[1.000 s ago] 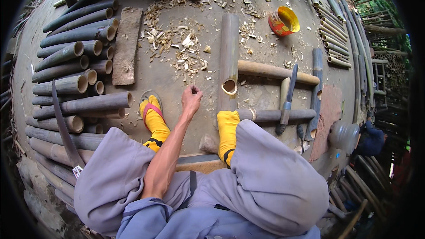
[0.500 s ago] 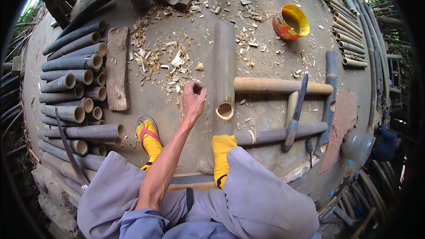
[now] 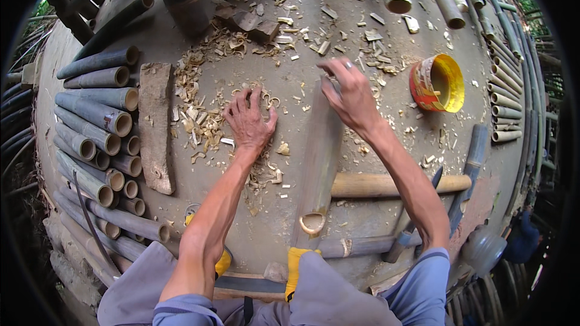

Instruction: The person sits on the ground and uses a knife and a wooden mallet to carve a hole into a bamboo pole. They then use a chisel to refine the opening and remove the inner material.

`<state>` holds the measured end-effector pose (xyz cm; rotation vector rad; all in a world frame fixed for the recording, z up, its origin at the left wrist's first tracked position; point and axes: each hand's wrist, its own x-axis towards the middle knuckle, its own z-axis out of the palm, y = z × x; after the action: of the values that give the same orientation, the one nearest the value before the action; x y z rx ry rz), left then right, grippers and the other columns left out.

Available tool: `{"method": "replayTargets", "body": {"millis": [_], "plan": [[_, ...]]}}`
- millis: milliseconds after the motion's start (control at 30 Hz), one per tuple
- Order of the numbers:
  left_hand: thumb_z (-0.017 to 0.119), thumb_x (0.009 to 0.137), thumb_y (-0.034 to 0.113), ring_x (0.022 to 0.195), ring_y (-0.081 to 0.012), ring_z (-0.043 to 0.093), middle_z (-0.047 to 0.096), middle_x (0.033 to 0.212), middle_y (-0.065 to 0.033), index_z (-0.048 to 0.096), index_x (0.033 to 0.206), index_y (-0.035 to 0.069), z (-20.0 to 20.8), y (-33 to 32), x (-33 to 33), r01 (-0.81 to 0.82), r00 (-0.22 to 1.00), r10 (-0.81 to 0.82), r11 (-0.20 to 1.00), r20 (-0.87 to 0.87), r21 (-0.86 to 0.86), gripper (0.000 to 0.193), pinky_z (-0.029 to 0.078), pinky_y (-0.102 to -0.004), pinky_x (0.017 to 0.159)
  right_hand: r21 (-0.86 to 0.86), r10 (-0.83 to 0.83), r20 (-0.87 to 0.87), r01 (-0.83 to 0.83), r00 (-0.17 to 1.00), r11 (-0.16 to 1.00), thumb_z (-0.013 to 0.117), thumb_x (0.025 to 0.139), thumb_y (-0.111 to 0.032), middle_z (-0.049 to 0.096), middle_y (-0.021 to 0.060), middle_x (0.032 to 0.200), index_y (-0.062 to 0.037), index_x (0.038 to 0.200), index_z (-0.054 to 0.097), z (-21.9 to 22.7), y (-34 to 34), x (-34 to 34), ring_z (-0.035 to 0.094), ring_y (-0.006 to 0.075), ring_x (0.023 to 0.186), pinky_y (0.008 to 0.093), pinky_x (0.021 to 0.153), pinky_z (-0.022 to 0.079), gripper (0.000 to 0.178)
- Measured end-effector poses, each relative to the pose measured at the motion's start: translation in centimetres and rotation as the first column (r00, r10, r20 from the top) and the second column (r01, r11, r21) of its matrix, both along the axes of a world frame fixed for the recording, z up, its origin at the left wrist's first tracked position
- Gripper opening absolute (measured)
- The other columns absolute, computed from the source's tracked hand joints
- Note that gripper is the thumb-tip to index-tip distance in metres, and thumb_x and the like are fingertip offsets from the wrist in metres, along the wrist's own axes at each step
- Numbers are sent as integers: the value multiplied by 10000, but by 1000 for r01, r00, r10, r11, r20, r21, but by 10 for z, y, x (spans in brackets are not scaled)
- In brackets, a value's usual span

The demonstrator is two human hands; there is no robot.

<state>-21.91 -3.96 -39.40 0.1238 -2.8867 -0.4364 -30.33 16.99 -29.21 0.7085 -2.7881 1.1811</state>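
Note:
My left hand (image 3: 249, 122) is over the pale bamboo shavings (image 3: 208, 118) on the ground, its fingers spread and nothing visible in them. At the far end of a thick bamboo pole (image 3: 317, 163) is my right hand (image 3: 350, 93), with a ring on one finger. Its fingers are bent and the thumb stands apart; I see nothing held. Whether it touches the pole is hard to tell. The pole has a round cut hole near its close end, beside my yellow-socked foot (image 3: 297, 265). A pale bamboo crosspiece (image 3: 386, 185) runs right from it.
Stacked bamboo tubes (image 3: 115, 122) lie at the left beside a rough plank (image 3: 156, 127). A red and yellow bucket (image 3: 438, 83) stands at the right. A long blade (image 3: 402, 238) lies across the frame. A curved blade (image 3: 93, 220) leans at the lower left.
My right arm has come into view, reaching to the pole's far end. My left hand has gone from curled to spread and moved over the shavings. The view has shifted forward.

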Motion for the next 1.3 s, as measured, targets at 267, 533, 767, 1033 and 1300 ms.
{"method": "replayTargets", "body": {"millis": [267, 533, 767, 1033, 1300], "plan": [[673, 693, 333, 1115, -253, 428, 472, 1170, -84, 531, 1233, 146, 6, 0, -5, 0, 1000, -2, 998, 29, 64, 589, 280, -445, 947, 283, 216, -288, -132, 933, 950, 529, 854, -113, 579, 133, 1166, -86, 1158, 554, -50, -153, -170, 583, 339, 990, 410, 858, 501, 306], [674, 673, 328, 1136, -243, 425, 480, 1180, -72, 550, 1222, 152, 5, 1, -8, -19, 998, 14, 995, 60, 93, 589, 277, -447, 943, 514, 401, -67, -313, 914, 799, 466, 920, -238, 533, 69, 1307, -259, 1209, 566, -88, -213, -247, 624, 310, 1037, 408, 846, 532, 307], [668, 675, 341, 1155, -244, 408, 469, 1195, -79, 545, 1242, 152, 3, 4, -8, 6, 996, -13, 997, 92, 76, 610, 261, -437, 962, 413, 244, -240, -129, 940, 902, 476, 891, -127, 597, 113, 1099, -143, 1101, 592, -83, -146, -208, 635, 312, 831, 390, 713, 545, 240], [655, 682, 325, 1158, -257, 401, 456, 1213, -94, 522, 1271, 137, 0, 0, -5, 19, 995, -20, 1000, 97, 14, 632, 261, -439, 968, 546, -338, -356, 488, 871, 681, 501, 892, -116, 623, 151, 769, 15, 938, 575, -91, 95, -134, 553, 198, 451, 317, 388, 477, 158], [654, 689, 310, 1166, -270, 409, 456, 1225, -105, 514, 1270, 130, 1, 4, -7, 52, 994, -52, 999, 94, -4, 625, 261, -447, 972, 678, -654, -73, 518, 753, 521, 473, 920, -308, 574, 222, 1171, -20, 1103, 539, -103, 225, -224, 571, 427, 1060, 517, 885, 464, 348]]}}
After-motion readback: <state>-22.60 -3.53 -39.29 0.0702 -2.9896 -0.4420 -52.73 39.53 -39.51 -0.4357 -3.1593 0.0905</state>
